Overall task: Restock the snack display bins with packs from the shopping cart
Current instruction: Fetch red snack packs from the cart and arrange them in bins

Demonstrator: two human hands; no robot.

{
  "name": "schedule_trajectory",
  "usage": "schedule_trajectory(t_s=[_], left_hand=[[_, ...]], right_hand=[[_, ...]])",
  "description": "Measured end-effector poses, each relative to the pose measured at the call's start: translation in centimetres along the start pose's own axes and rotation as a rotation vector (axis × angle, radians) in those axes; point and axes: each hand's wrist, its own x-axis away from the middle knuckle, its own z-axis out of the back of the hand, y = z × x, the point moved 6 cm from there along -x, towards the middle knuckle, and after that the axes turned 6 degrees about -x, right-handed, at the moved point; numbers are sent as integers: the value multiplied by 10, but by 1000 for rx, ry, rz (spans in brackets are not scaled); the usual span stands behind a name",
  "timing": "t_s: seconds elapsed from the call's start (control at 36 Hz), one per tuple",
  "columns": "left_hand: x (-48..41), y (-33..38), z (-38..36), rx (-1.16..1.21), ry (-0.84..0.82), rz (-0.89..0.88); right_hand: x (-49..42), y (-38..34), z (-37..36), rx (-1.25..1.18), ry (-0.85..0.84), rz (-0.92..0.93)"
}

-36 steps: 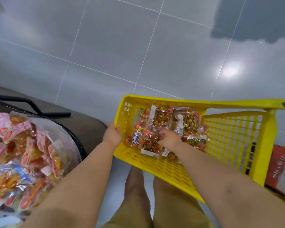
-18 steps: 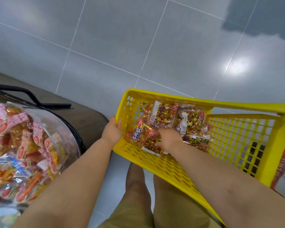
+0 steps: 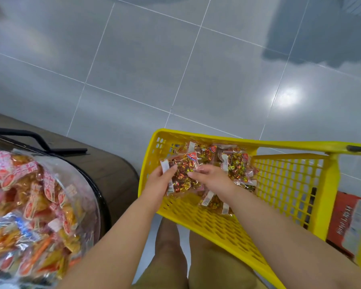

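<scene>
Shopping cart at right, display bin at left, heaped with snack packs; the floor lies behind both. Loose packs lie in the cart's left end. Above them the left hand and right hand hold the lifted pack between them. A carton sits just right of the cart

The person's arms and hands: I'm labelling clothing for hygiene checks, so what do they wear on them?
Nothing shows on them. The left forearm and right forearm are bare to the frame's edge, no sleeve in view. The left hand and right hand have no gloves; no ring, watch or bracelet is visible.
</scene>
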Motion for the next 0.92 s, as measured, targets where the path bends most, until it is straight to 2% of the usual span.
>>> schedule_trajectory(t_s=[0.08,0.17,0.22,0.36,0.5,0.58,0.72,0.81,0.92], left_hand=[[-7,-4,6,94,58,23],[-15,-10,16,61,115,31],[-18,-12,21,27,122,12],[-20,-20,38,-62,224,11],[-16,-22,48,-174,260,-16],[-13,-25,52,-181,263,-26],[-11,-31,58,-190,278,-8],[-10,-33,60,-188,279,-12],[-9,-32,57,-202,269,-32]], right_hand=[[-11,6,4,-4,45,-2],[-32,17,33,-21,355,-41],[-45,23,44,41,465,-100],[-75,29,36,223,427,-181],[-87,37,36,169,519,-268],[-92,41,36,269,549,-356],[-97,46,40,181,555,-296],[-94,43,46,268,581,-254],[-84,42,36,101,499,-94]])
